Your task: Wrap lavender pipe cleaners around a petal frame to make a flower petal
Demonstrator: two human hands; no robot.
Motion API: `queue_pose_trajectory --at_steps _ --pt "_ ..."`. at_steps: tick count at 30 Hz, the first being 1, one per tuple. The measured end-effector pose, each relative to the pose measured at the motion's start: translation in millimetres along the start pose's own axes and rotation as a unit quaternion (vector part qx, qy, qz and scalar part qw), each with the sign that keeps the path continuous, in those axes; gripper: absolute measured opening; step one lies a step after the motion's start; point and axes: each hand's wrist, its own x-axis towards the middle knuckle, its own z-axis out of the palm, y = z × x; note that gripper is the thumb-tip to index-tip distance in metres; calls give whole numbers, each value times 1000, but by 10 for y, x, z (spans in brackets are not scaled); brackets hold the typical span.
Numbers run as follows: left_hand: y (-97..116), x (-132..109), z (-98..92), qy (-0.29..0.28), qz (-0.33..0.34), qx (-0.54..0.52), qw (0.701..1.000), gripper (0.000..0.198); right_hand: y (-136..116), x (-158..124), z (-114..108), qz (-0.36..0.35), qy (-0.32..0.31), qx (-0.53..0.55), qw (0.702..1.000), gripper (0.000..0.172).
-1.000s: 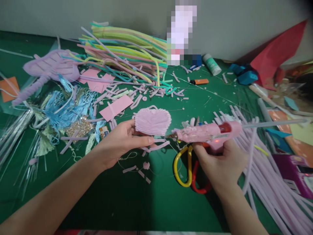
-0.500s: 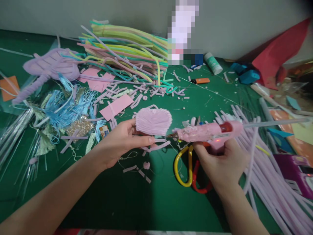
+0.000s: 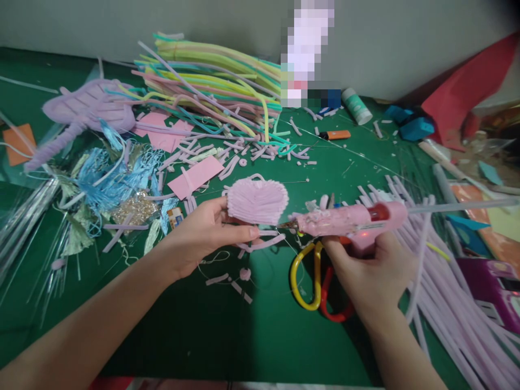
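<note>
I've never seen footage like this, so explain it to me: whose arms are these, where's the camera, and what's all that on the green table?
No machine here: a camera worn on a person's head looks down at their own bare hands. The left hand holds a fuzzy pink heart. The right hand grips a pink glue gun, nozzle close to the heart's edge. On the green table lie scissors with yellow and red handles, a pile of coloured pipe cleaners, lilac ones at the right and an orange lighter.

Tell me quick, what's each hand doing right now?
Left hand: closed, holding the pink fuzzy heart.
Right hand: closed around the pink glue gun, nozzle pointed at the heart.
</note>
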Motion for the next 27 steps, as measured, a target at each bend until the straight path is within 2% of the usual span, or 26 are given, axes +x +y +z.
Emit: queue_pose_trajectory --at_steps 13,17,19,21,22,25,27 --pt "-1 4 -25 -14 1 -13 1000 43 -11 31 -5 -6 -12 -18 1000 38" --pt "3 -34 -53 -81 -13 -20 996 56 2 96 -47 40 -15 -41 998 38" --pt "8 -57 -55 -127 -25 -16 991 60 22 162 -109 68 -6 -63 996 36" --pt "11 -72 -37 -148 -54 -16 987 63 44 249 -202 84 -2 -82 993 32" --pt "9 -75 -18 -146 -71 -19 987 65 54 297 -257 83 -6 -81 993 30" --pt "-5 -71 69 -100 -93 -43 990 64 70 432 -416 31 -75 -37 996 23" --pt "-25 -63 137 -77 -89 -62 991 53 66 503 -482 3 -112 -27 993 21"
